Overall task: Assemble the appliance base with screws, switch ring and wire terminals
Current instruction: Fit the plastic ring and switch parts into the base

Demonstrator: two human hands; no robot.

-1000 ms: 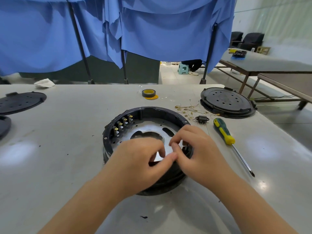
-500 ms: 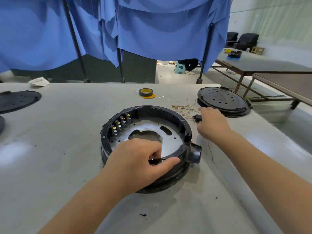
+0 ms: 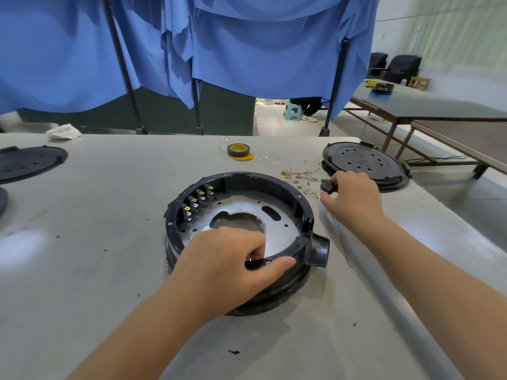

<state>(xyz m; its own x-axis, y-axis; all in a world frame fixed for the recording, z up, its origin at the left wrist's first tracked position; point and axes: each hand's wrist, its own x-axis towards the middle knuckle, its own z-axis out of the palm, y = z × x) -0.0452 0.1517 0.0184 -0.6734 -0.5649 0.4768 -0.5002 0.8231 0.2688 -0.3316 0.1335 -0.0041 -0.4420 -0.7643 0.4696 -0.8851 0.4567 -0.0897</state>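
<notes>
A round black appliance base (image 3: 274, 182) with a silver metal plate (image 3: 279, 229) inside lies on the grey table. A row of brass terminals (image 3: 197, 200) lines its inner left wall, and a short spout (image 3: 321, 249) sticks out at the right. My left hand (image 3: 227, 264) grips the base's near rim, thumb lying along the top by a screw (image 3: 268, 261). My right hand (image 3: 354, 198) is beyond the base to the right and pinches a small black socket part (image 3: 327, 185). Loose wire terminals (image 3: 300, 176) lie next to it.
A roll of black and yellow tape (image 3: 238, 150) sits at the back. A black round cover (image 3: 362, 164) lies at the right table edge, another black cover (image 3: 30, 161) at the far left. A white rag (image 3: 64, 131) lies behind. Blue curtains hang beyond the table.
My right hand left the base rim, reached right to the small black socket part and now has it pinched. My left hand stays on the rim. The screwdriver is hidden now.
</notes>
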